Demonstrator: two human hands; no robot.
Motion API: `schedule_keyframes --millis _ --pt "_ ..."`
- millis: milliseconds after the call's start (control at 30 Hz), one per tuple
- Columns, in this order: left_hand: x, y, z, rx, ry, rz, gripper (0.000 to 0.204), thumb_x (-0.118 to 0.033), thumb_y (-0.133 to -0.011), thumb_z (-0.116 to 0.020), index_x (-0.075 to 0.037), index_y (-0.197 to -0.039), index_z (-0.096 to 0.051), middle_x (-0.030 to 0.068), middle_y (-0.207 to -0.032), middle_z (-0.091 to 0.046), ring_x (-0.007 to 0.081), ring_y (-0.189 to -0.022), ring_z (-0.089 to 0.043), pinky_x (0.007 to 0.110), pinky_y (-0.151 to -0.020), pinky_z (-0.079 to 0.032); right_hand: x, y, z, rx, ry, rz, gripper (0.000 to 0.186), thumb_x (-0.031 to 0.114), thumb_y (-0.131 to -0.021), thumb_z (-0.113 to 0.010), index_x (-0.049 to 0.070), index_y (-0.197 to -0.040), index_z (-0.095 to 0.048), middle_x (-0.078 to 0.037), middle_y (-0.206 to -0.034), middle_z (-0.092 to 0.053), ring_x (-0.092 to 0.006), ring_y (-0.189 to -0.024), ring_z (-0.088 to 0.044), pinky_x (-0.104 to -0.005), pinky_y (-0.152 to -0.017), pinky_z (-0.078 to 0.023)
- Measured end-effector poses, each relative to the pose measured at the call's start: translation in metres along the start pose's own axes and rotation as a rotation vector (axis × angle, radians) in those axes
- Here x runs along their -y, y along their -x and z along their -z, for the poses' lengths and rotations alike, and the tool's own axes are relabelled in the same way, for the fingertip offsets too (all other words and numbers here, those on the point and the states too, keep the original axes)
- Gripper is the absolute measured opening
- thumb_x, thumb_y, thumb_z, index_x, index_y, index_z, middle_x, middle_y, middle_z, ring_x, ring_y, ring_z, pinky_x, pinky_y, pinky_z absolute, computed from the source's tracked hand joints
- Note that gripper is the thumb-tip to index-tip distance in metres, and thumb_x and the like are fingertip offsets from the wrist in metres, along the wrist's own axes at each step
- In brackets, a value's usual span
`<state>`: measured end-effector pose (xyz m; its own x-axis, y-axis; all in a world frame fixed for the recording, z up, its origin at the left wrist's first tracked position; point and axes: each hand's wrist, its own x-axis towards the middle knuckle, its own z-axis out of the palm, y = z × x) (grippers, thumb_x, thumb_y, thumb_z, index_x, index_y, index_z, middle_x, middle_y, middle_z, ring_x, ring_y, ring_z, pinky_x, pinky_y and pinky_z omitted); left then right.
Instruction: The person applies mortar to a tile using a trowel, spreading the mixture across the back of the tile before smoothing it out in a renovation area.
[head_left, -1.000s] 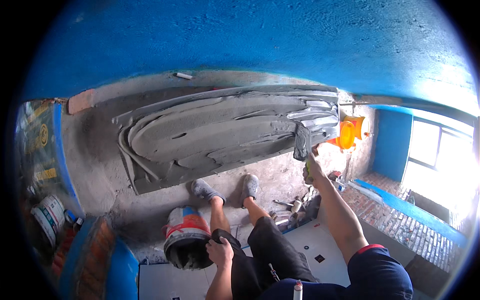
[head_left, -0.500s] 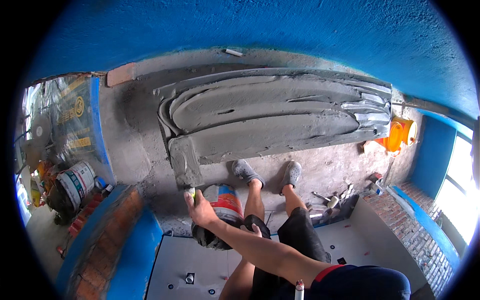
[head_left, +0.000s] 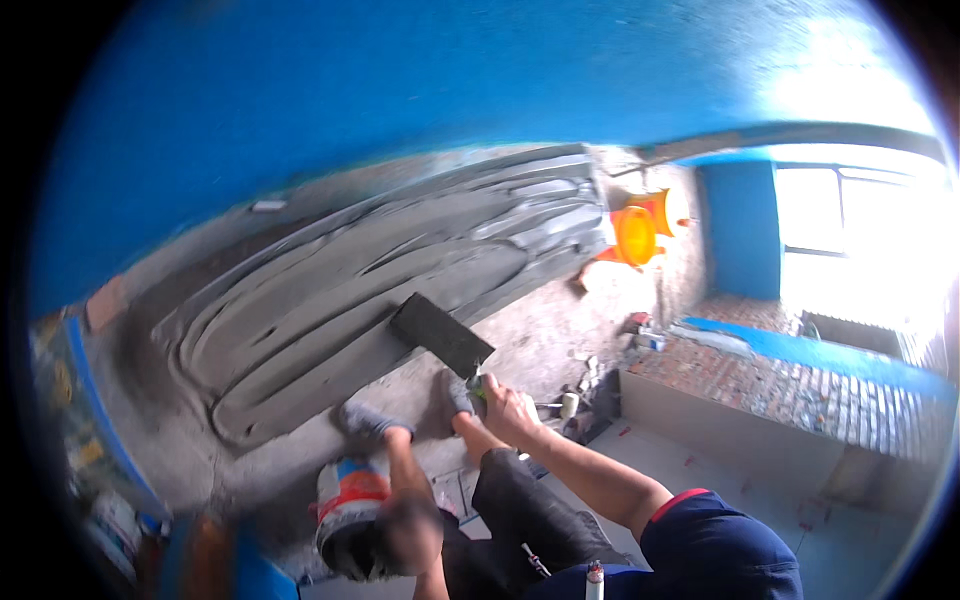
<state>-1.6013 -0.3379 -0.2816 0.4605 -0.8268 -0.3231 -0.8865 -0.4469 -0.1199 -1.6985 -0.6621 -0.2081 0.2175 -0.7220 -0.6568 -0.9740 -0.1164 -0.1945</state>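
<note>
My right hand (head_left: 510,408) is closed round the greenish handle of a trowel (head_left: 443,335). Its flat rectangular blade lies at the near edge of a long slab coated with wet grey mortar (head_left: 330,310). Curved ridges and smooth bands run along the coating. Low in the picture, my left hand (head_left: 412,530) is smeared by motion, so its fingers cannot be made out. It is beside a bucket (head_left: 350,495) with a red and white side and a dark, mortar-smeared rim. My feet, in grey clogs (head_left: 362,420), stand just in front of the slab.
Behind the slab rises a blue wall (head_left: 420,90). Orange-yellow buckets (head_left: 635,235) stand past its right end. A white-headed mallet (head_left: 569,404) and small debris lie to the right of my feet. A low brick ledge (head_left: 770,370) runs below the bright window. A cigarette (head_left: 595,580) shows at the lower edge.
My right hand has carried the trowel from beside the bucket rightward to the slab's near edge. The view has swung right and tilted. My left hand now shows as a blur by the bucket.
</note>
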Motion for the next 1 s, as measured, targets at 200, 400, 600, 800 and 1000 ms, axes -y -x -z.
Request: schedule_keyframes --millis 200,400,600,800,1000 --pt "-0.018 -0.055 0.106 0.570 0.446 0.631 0.044 -0.041 -0.085 -0.051 0.001 -0.093 -0.063 0.0221 -0.092 -0.063 0.0393 -0.082 -0.062 0.050 -0.073 -0.049 -0.165 -0.056 0.065 -0.310 0.126 -0.093 0.035 0.038 -0.091 -0.049 0.007 -0.106 -0.042 -0.025 -0.068 -0.061 -0.0442 -0.065 -0.061 -0.0529 -0.055 -0.048" --pt "-0.026 -0.050 0.106 0.574 0.395 0.596 0.054 -0.048 -0.084 -0.048 0.004 -0.094 -0.061 0.0256 -0.095 -0.062 0.0411 -0.086 -0.062 0.051 -0.073 -0.050 -0.252 -0.096 0.130 -0.451 0.133 -0.266 0.044 0.042 -0.090 -0.045 0.006 -0.116 -0.042 -0.028 -0.085 -0.062 -0.0433 -0.077 -0.062 -0.0525 -0.067 -0.048" --pt "-0.037 -0.046 0.102 0.560 0.375 0.587 0.054 -0.049 -0.084 -0.048 0.002 -0.094 -0.061 0.0231 -0.092 -0.063 0.0411 -0.083 -0.062 0.049 -0.071 -0.051 -0.304 -0.118 0.161 -0.657 -0.093 -0.416 0.041 0.041 -0.092 -0.043 0.003 -0.107 -0.046 -0.030 -0.087 -0.061 -0.0487 -0.085 -0.058 -0.0541 -0.074 -0.044" --pt "-0.046 -0.038 0.100 0.545 0.317 0.594 0.055 -0.051 -0.084 -0.046 0.000 -0.100 -0.059 0.0234 -0.096 -0.061 0.0401 -0.084 -0.062 0.050 -0.074 -0.050 -0.306 -0.134 0.209 -0.426 -0.752 -0.658 0.035 0.044 -0.092 -0.048 0.011 -0.103 -0.047 0.001 -0.057 -0.044 -0.0100 -0.038 -0.039 -0.0264 -0.031 -0.033" --pt "-0.057 -0.043 0.098 0.563 0.257 0.598 0.054 -0.051 -0.084 -0.046 -0.002 -0.101 -0.059 0.0231 -0.099 -0.061 0.0405 -0.085 -0.062 0.051 -0.075 -0.050 -0.338 -0.158 0.183 -0.391 -0.998 -0.652 0.034 0.039 -0.095 -0.044 0.007 -0.083 -0.048 -0.004 -0.053 -0.045 -0.0137 -0.036 -0.040 -0.0297 -0.031 -0.032"
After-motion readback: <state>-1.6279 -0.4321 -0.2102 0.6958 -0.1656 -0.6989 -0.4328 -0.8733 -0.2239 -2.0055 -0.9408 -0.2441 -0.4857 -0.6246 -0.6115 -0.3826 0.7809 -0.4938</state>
